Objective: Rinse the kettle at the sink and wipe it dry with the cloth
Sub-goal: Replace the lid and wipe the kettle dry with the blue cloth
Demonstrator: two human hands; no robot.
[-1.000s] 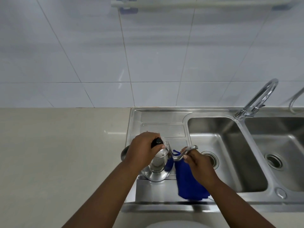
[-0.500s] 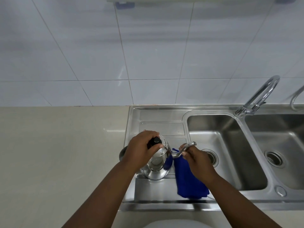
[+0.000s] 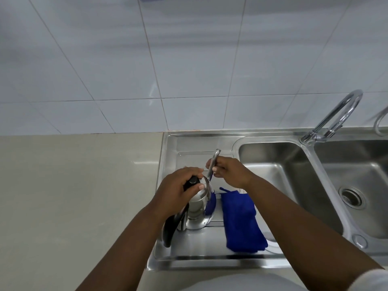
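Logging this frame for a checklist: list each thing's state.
kettle: standing on the drainboard, lid on
left hand: gripping the kettle top
right hand: pinching the spout
cloth: lying on the drainboard, unheld
faucet: no water visible

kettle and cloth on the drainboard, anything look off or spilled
Nothing spilled or damaged. The kettle stands on the drainboard, left hand on its lid, right hand around the spout. The blue cloth lies loose beside it.

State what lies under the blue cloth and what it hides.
The blue cloth lies flat on the steel draining board beside the kettle. The board's surface beneath the cloth is covered, so anything there cannot be seen.
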